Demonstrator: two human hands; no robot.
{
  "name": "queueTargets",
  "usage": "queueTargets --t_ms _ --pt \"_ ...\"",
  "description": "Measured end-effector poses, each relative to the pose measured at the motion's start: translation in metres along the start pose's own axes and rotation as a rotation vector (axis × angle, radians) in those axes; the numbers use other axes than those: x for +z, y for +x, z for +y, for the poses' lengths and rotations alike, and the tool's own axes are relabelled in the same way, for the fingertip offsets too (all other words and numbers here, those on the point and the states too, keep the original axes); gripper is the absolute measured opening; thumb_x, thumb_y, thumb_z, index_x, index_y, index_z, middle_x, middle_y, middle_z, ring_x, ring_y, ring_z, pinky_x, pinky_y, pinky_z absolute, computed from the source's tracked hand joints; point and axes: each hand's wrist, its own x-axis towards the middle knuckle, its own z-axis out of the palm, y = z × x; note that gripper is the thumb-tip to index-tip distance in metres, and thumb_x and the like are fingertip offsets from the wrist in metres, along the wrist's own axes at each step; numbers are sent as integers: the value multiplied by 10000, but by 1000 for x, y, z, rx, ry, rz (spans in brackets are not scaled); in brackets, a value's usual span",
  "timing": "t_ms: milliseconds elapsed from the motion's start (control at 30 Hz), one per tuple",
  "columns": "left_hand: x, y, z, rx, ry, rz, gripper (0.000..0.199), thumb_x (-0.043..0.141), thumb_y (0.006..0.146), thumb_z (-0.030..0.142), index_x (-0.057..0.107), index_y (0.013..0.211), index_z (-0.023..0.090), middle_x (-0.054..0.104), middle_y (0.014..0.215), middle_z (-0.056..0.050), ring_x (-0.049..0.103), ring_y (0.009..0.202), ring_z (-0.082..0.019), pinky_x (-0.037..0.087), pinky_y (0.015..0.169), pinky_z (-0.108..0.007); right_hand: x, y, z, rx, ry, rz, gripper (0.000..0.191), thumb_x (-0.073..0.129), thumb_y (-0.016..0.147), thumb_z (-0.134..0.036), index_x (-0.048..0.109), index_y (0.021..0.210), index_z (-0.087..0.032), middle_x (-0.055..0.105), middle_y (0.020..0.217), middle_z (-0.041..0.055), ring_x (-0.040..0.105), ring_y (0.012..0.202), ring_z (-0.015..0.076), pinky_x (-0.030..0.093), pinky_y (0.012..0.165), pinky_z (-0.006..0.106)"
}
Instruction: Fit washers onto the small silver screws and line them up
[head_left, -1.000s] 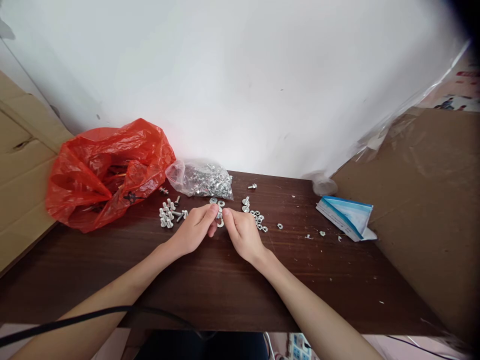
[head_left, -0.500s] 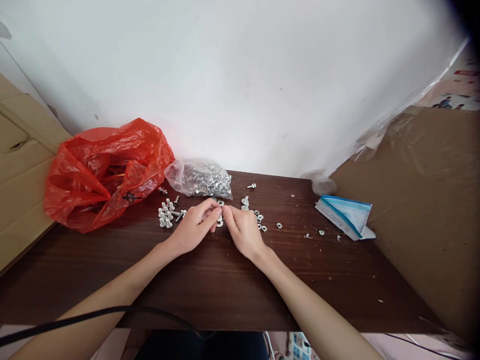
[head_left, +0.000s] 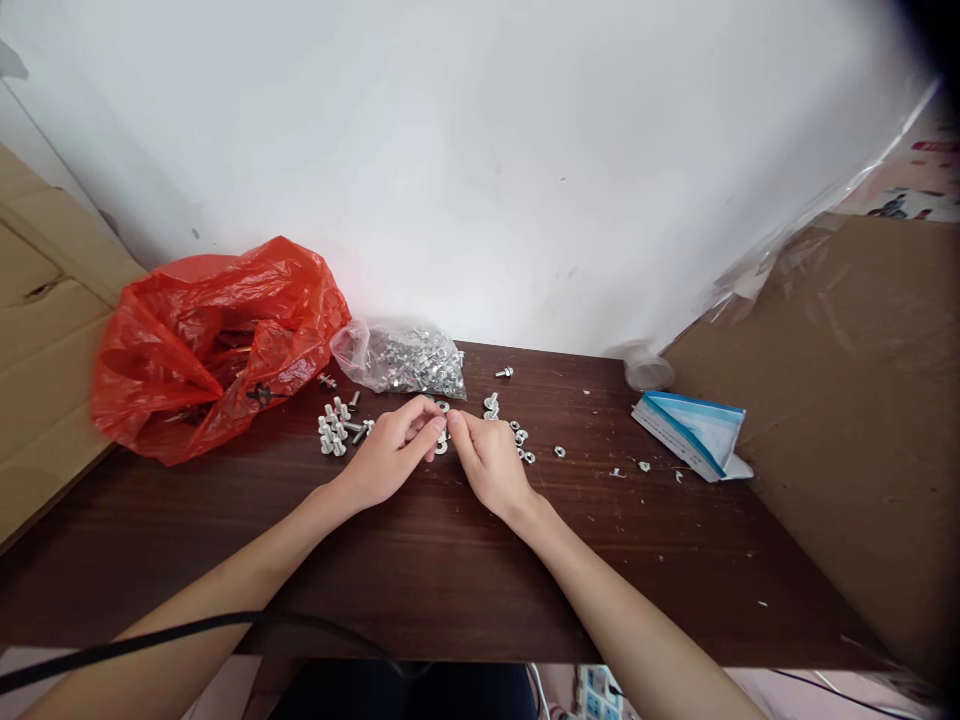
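The step looks like small finger work on a little metal part, done by both hands at once. To do it well, one hand should hold steady while the other does the tiny moves, with a soft pinch and no rush. It helps to work low over the surface (head_left: 420, 590), so a dropped bit will not bounce far or roll away. The fingers should also stay clear of the loose bits below, so none get pushed about. The left hand (head_left: 394, 445) is bent and partly closed, with its thumb and pointing finger coming near each other at the tips and a small gap behind them. The right hand (head_left: 487, 460) is curled in, with its thumb on top, pointing at the left thumb. The tips meet or almost meet, but what they pinch is too small and hidden to see, so one cannot tell if either hand grips a part. The washers (head_left: 442, 448) lie on the surface between the hands, partly hidden by the fingers. The bolts (head_left: 331, 430) stand in a bunch to the left of the left hand, and the nuts (head_left: 529, 458) lie just beside the right hand, on its right.
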Motion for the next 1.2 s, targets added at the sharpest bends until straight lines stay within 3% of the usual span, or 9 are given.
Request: queueTargets --t_ms 667,1200 --pt "-1 0 1 18 13 0 240 450 924 387 533 936 162 512 633 36 522 598 -105 401 588 -228 -1 0 -1 17 4 -11 463 270 988 -364 511 640 -177 457 530 -8 378 487 111 254 518 242" --pt "0 0 -2 55 8 12 162 468 905 303 538 937 160 580 804 -14 539 698 -119 430 643 -241 0 0 -1 7 -6 -7 463 273 990 -361 506 637 -173 455 530 -6 378 490 111 242 520 247"
